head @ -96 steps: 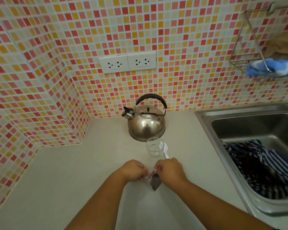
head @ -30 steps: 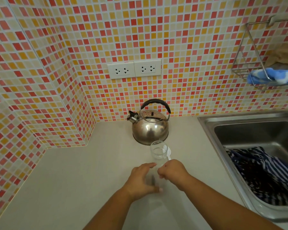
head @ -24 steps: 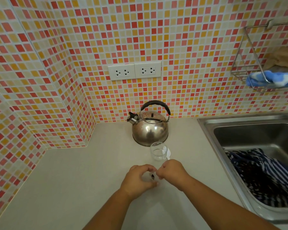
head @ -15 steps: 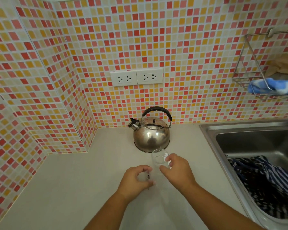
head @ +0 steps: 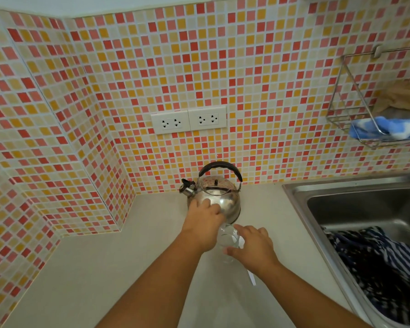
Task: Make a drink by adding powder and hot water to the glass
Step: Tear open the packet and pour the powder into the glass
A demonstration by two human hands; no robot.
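A clear empty-looking glass (head: 227, 241) stands on the pale counter just in front of the steel kettle (head: 219, 192) with a black handle. My right hand (head: 253, 248) wraps the glass from the right, thumb at its near side. My left hand (head: 205, 223) reaches forward past the glass, back up, fingertips against the kettle's front. What lies under its palm is hidden. No powder sachet shows. A white spoon's handle (head: 251, 278) pokes out beneath my right wrist.
A steel sink (head: 294, 192) on the right holds dark striped cloth (head: 384, 263). A wire rack (head: 350, 110) with a blue cloth hangs on the tiled wall above it. Two wall sockets (head: 188, 119) sit above the kettle. The tiled wall juts out at the left.
My left hand moved forward from the counter to the kettle's front. My right hand went from the sachet to the glass. The dark sachet seen before is out of sight.
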